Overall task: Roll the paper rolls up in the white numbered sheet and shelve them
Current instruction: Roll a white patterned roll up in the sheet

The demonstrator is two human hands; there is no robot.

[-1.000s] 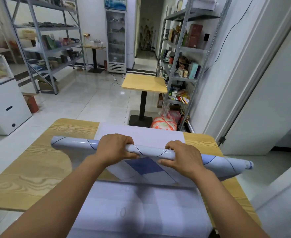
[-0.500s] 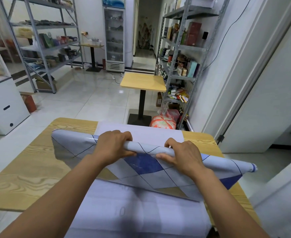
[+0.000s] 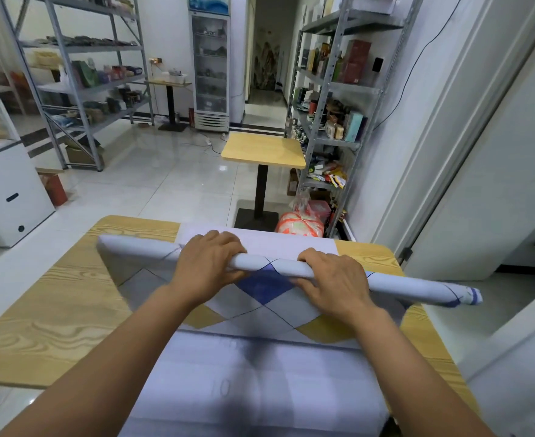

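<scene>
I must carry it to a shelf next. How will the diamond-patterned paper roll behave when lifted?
Probably light and floppy: the paper roll lies open on its left. It would likely unroll unless the left hand and right hand grip it. Its right end overhangs the table, so it may sag.

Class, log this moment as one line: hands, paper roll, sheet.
left hand: grips paper roll | right hand: grips paper roll | paper roll: over white sheet, partly unrolled | white sheet: on table | shelved: no

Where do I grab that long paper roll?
Probably the middle of the paper roll, from above with two hands spread apart, as the left hand and right hand do: it is long and lies crosswise, its right end past the table edge.
</scene>
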